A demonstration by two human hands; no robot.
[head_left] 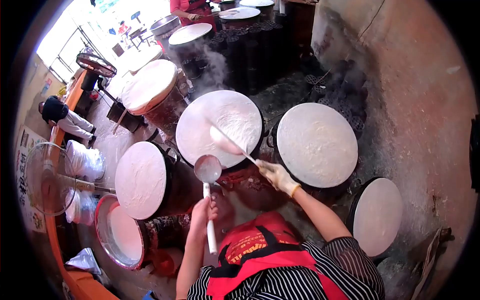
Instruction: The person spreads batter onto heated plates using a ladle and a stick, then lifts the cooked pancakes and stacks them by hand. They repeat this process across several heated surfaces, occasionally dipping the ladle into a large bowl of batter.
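My left hand [204, 212] grips the white handle of a metal ladle [207, 168], whose bowl hangs just in front of the middle round griddle [200, 135]. My right hand [278, 176], in a pale glove, holds a thin-handled flat spreader [226, 142] that rests on that griddle's white batter film. Steam rises behind the griddle. I wear a red apron over a striped shirt.
More batter-coated round griddles stand at the left [141, 179], right [317, 144], far right [378, 215] and back left [149, 86]. A metal basin of batter [102, 235] sits low left beside a fan [46, 179]. Another person [192, 10] works at the back; stacked dark cylinders [250, 55] line the wall.
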